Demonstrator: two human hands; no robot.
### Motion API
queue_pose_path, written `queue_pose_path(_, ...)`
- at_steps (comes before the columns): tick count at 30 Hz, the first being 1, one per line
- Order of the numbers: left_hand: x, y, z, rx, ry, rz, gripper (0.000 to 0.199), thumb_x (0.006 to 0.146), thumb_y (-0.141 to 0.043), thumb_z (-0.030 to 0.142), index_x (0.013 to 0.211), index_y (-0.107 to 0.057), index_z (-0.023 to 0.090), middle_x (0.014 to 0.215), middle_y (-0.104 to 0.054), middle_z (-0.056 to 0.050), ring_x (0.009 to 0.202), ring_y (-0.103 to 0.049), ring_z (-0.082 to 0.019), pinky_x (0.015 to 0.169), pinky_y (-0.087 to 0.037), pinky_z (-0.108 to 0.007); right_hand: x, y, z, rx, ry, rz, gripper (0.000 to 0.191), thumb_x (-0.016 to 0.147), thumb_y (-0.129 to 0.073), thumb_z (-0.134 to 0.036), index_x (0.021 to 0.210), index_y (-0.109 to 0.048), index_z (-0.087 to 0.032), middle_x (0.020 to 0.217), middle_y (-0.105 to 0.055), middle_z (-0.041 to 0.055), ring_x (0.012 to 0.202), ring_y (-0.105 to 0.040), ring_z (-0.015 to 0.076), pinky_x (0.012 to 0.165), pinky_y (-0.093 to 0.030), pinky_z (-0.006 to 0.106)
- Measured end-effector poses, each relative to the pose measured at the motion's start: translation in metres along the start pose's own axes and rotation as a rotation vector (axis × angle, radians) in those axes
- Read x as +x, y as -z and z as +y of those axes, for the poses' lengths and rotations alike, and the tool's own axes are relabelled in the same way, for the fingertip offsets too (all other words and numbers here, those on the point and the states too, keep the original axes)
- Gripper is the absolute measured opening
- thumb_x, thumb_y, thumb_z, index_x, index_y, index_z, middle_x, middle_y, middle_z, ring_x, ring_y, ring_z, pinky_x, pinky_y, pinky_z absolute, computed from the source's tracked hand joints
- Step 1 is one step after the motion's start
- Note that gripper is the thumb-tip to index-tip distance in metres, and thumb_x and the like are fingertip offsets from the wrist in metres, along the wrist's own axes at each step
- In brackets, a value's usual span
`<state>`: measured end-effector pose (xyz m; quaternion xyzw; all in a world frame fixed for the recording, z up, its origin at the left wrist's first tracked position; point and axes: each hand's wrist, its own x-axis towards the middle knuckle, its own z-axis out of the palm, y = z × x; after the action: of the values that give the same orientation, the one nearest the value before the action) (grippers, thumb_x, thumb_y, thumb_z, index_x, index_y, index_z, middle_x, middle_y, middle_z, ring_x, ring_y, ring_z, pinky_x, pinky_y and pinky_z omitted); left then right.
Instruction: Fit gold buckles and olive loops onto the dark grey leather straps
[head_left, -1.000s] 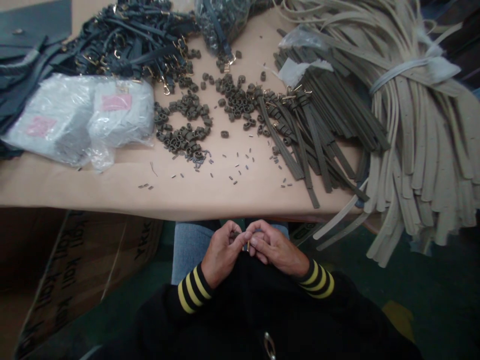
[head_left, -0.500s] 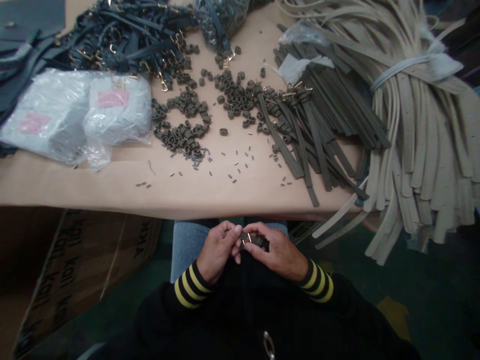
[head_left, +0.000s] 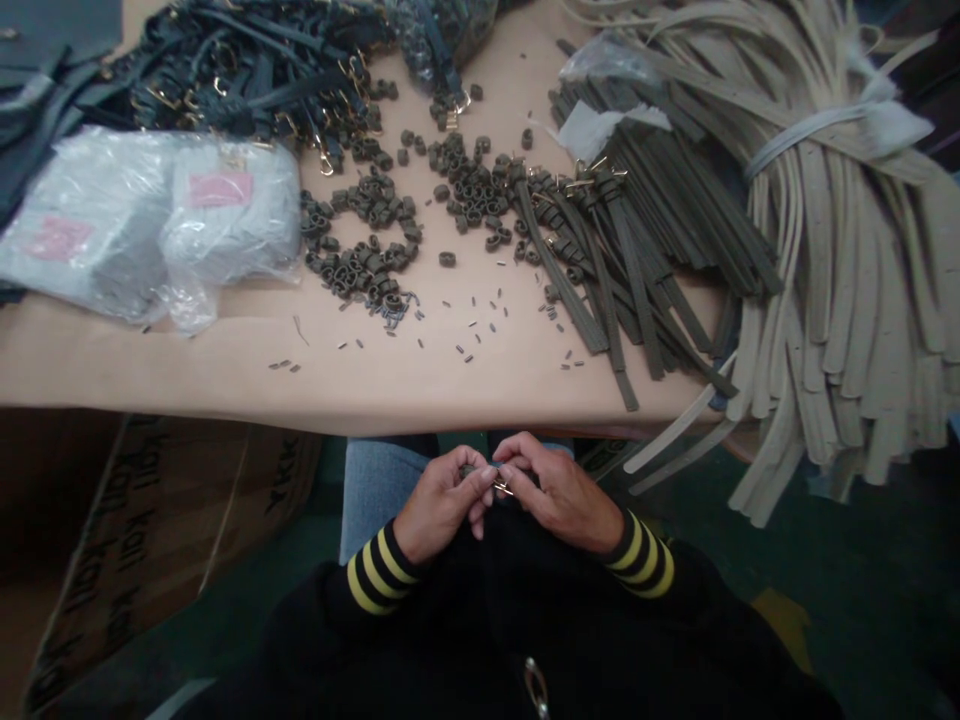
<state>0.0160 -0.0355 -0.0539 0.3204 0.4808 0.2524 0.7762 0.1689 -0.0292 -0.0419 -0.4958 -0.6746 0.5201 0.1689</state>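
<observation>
Over my lap, below the table edge, my left hand (head_left: pixel 448 497) and my right hand (head_left: pixel 559 492) meet around a dark olive strap with a gold buckle (head_left: pixel 503 488). Fingers and thumb of my left hand pinch the strap's end on the left. My right hand grips the strap beside the buckle, its thumb near the metal. Most of the strap is covered by my fingers. On the table ahead lie small olive strap loops (head_left: pixel 375 265), little metal pins (head_left: pixel 472 324) and a bunch of olive straps with gold buckles (head_left: pixel 592 270).
Tan straps (head_left: pixel 862 300) tied in a bundle hang over the table's right edge. Wrapped packs with pink labels (head_left: pixel 225 215) lie at left, before a heap of dark blue straps with gold hardware (head_left: pixel 255 75). A cardboard box (head_left: pixel 165 520) stands under the table (head_left: pixel 187 370).
The buckle has tilted and now shows flatter between my hands. My right fingers have shifted upward and over the strap, hiding more of it. My left hand stays nearly in place.
</observation>
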Motion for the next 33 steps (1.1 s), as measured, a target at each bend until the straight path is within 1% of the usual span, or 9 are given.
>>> queue_pose_path(2,0.0,0.0,0.0,-0.021,0.015,0.008,0.03,0.07,-0.058,0.04,0.067,-0.042,0.015,0.043,-0.044,0.008,0.032,-0.038,-0.003,0.032,-0.037,-0.016,-0.001,0.001,0.001,0.011,-0.019,0.013,0.009,0.083,-0.039,-0.025,0.082,-0.044,-0.018,0.058,-0.055,-0.0019,0.052,-0.05,0.0104,0.053,-0.037,0.022)
queue_pose_path(4,0.0,0.001,0.0,-0.037,0.028,0.02,0.03,0.071,-0.057,0.04,0.065,-0.042,0.015,0.042,-0.044,0.008,0.031,-0.038,-0.003,0.031,-0.036,-0.016,-0.002,0.003,0.002,-0.009,-0.033,0.022,0.013,0.081,-0.044,-0.03,0.077,-0.044,-0.018,0.06,-0.053,-0.0021,0.053,-0.049,0.0104,0.052,-0.036,0.022)
queue_pose_path(7,-0.001,0.002,0.0,-0.052,0.028,0.052,0.031,0.071,-0.057,0.041,0.064,-0.042,0.015,0.042,-0.044,0.008,0.032,-0.038,-0.003,0.031,-0.035,-0.015,-0.004,0.006,0.005,-0.036,-0.059,0.004,0.017,0.074,-0.054,-0.033,0.077,-0.046,-0.019,0.064,-0.054,-0.0015,0.056,-0.048,0.011,0.053,-0.037,0.022)
queue_pose_path(12,-0.001,0.001,0.001,0.026,0.012,0.1,0.033,0.07,-0.056,0.044,0.064,-0.04,0.016,0.04,-0.043,0.009,0.03,-0.037,-0.003,0.03,-0.033,-0.015,-0.003,0.004,0.003,-0.002,-0.094,0.011,0.013,0.073,-0.055,-0.03,0.075,-0.05,-0.018,0.069,-0.058,0.0008,0.063,-0.052,0.013,0.059,-0.039,0.024)
queue_pose_path(17,-0.002,-0.002,-0.001,0.123,-0.008,0.142,0.033,0.07,-0.055,0.045,0.067,-0.04,0.016,0.044,-0.044,0.009,0.031,-0.036,-0.003,0.03,-0.034,-0.015,0.0,-0.002,-0.001,0.021,-0.156,0.024,0.005,0.072,-0.051,-0.022,0.07,-0.051,-0.017,0.068,-0.059,0.0013,0.064,-0.054,0.0135,0.061,-0.04,0.025)
queue_pose_path(21,-0.003,0.0,-0.004,0.149,-0.031,0.12,0.03,0.075,-0.05,0.043,0.065,-0.041,0.015,0.043,-0.043,0.008,0.032,-0.037,-0.003,0.032,-0.034,-0.015,0.001,-0.003,-0.002,0.0,-0.228,0.018,0.006,0.072,-0.048,-0.02,0.066,-0.05,-0.017,0.066,-0.059,0.002,0.062,-0.054,0.0135,0.06,-0.04,0.025)
queue_pose_path(26,-0.004,0.004,-0.006,0.122,-0.036,0.089,0.031,0.076,-0.049,0.043,0.064,-0.042,0.015,0.042,-0.044,0.007,0.033,-0.04,-0.004,0.034,-0.034,-0.016,0.002,-0.005,0.003,0.03,-0.258,0.067,0.01,0.072,-0.048,-0.023,0.064,-0.049,-0.017,0.062,-0.058,0.0007,0.058,-0.052,0.0126,0.056,-0.04,0.024)
queue_pose_path(30,-0.003,0.004,-0.006,0.111,-0.028,0.07,0.029,0.075,-0.05,0.042,0.067,-0.043,0.015,0.051,-0.052,0.004,0.036,-0.043,-0.004,0.038,-0.04,-0.018,0.002,-0.008,0.006,0.108,-0.284,0.095,0.013,0.074,-0.047,-0.025,0.063,-0.048,-0.018,0.061,-0.058,0.0011,0.056,-0.052,0.0125,0.055,-0.041,0.024)
queue_pose_path(33,-0.002,0.002,-0.005,0.13,0.003,0.068,0.026,0.074,-0.051,0.04,0.072,-0.045,0.014,0.059,-0.057,0.002,0.038,-0.044,-0.004,0.04,-0.043,-0.019,0.003,-0.01,0.008,0.146,-0.295,0.095,0.013,0.074,-0.048,-0.024,0.064,-0.05,-0.017,0.064,-0.061,0.0034,0.06,-0.055,0.0139,0.057,-0.042,0.025)
